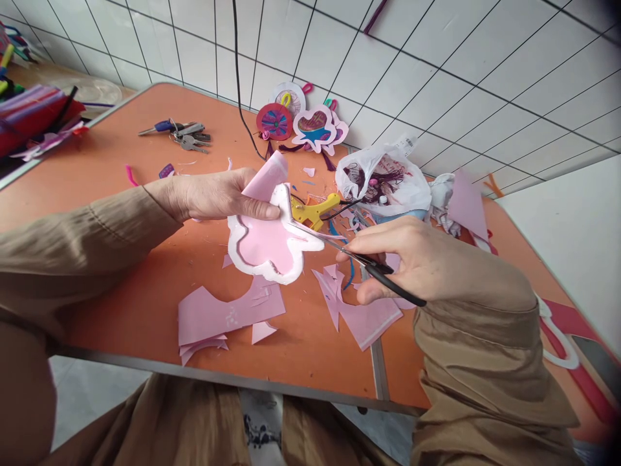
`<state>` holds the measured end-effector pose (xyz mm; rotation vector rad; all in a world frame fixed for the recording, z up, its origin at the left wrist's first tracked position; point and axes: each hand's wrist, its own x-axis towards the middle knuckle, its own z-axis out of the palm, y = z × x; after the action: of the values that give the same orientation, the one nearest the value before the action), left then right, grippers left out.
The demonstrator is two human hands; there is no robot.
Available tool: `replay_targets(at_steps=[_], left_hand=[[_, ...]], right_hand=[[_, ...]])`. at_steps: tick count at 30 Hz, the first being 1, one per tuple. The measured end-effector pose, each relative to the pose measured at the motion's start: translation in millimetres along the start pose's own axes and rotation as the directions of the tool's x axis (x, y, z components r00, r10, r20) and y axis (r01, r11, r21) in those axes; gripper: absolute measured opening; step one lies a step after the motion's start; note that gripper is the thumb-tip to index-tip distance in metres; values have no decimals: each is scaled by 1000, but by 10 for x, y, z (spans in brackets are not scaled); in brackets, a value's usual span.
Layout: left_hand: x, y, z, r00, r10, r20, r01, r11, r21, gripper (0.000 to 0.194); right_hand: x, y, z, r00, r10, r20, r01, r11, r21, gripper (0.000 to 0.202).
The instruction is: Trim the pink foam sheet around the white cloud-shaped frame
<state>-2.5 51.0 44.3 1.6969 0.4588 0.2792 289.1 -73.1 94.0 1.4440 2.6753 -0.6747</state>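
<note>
My left hand [228, 197] pinches a scalloped craft shape [272, 246] between thumb and fingers. It has a white padded rim around a pink middle, and a pink sheet [270, 175] sticks up behind it. In my right hand [402, 259] are scissors with black handles [388, 279], my fingers closed around the grips. Their blades point left, at the right edge of the shape, beside a thin pink strip. Behind the shape lies a yellow glue gun [317, 210]. Pink offcuts [228, 314] rest on the orange table [310, 356] below it.
Several finished hanging ornaments [274, 122] lean against the tiled wall. A white plastic bag [388, 184] holds dark purple tassels. Keys [191, 136] lie at the back left, and more pink scraps [369, 317] at the right. A black cable [237, 71] runs down the wall.
</note>
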Motion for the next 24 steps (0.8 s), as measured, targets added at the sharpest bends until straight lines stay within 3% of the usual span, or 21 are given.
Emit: replay_targets(at_steps=[11, 18, 24], left_hand=[[-6, 7, 19, 998, -57, -27, 56, 998, -31, 32], [-7, -4, 15, 999, -40, -9, 40, 999, -35, 31], [-14, 9, 3, 1000, -27, 1, 27, 1000, -6, 32]], right_hand=[[-2, -49, -35, 999, 25, 39, -24, 1000, -8, 51], [0, -14, -34, 999, -48, 6, 48, 998, 29, 56], [12, -28, -25, 1000, 4, 11, -4, 1000, -24, 48]])
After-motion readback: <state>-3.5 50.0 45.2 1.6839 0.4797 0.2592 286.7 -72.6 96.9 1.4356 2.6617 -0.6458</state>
